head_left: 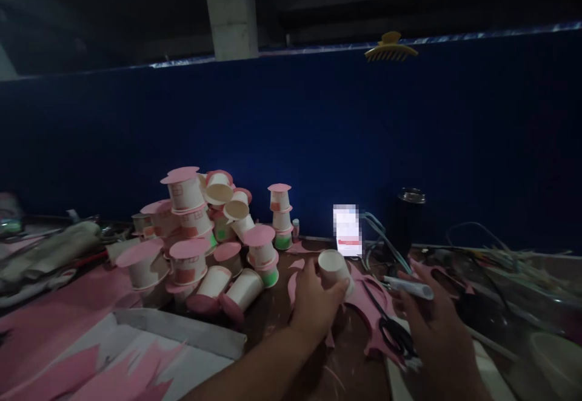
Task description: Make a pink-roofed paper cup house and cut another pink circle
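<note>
Curling round a white cup [331, 261], the left hand [317, 301] holds it over pink paper scraps [370, 304]; the right hand [439, 328] grips a slim, pale tube [416, 289]. The cup looks like thin card, light and easily dented, best held gently round its smooth, tapering wall.

Open overhead from bench [278, 311] to blue wall [300, 122]. Passable low, but narrow, between left hand [313, 301] and piled pink-topped cups [193, 224]. Barred behind by lit phone [348, 231], dark bottle [404, 225] and pale cables [376, 224] between; cluttered toward right hand [439, 328] by scissors [385, 317] on cut pink paper [365, 303].
</note>
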A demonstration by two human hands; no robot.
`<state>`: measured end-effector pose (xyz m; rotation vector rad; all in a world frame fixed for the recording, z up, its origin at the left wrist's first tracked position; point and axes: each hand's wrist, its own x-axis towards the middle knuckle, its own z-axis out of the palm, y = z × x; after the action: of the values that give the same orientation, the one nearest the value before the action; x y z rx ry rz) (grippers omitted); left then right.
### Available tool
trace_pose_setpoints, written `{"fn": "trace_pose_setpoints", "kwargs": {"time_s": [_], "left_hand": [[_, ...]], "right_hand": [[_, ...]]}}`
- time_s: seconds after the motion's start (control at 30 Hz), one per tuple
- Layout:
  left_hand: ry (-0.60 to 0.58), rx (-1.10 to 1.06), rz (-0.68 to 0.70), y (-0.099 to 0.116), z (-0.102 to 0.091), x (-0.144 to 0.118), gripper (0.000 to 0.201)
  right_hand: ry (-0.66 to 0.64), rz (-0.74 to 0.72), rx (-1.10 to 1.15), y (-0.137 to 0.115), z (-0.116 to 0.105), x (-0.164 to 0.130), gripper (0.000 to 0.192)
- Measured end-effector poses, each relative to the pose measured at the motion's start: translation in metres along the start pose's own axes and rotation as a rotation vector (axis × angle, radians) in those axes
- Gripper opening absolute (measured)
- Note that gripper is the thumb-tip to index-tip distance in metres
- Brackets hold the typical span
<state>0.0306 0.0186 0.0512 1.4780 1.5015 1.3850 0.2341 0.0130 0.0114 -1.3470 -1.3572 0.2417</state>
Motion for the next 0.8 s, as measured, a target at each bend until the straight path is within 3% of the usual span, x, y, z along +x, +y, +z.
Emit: {"fn": "trace_pose_setpoints", "kwargs": {"time_s": [0.13, 0.23, 0.33, 0.43, 0.6, 0.8], "left_hand": [[-0.109, -0.036, -0.075, -0.004, -0.017, -0.026, 0.046], [-0.14, 0.023, -0.085, -0.015, -0.021, -0.039, 0.054], [-0.189, 0.109, 0.021, -0.023, -0.02, -0.049, 0.052], [-0.237, 0.228, 0.142, -0.025, -0.021, -0.053, 0.055], [-0.297, 0.328, 0.2, -0.027, -0.023, -0.053, 0.058], [-0.316, 0.349, 0.274, -0.039, -0.024, -0.049, 0.063]], "right_hand": [[-0.03, 0.101, 0.062, -0.009, -0.001, -0.001, 0.056], [-0.057, 0.12, -0.017, -0.016, -0.003, -0.002, 0.045], [-0.089, 0.081, -0.09, -0.024, -0.005, -0.006, 0.038], [-0.106, 0.033, -0.015, -0.033, -0.007, -0.012, 0.031], [-0.11, 0.012, 0.022, -0.041, -0.004, -0.018, 0.027], [-0.13, 0.085, 0.033, -0.05, 0.001, -0.023, 0.028]]}}
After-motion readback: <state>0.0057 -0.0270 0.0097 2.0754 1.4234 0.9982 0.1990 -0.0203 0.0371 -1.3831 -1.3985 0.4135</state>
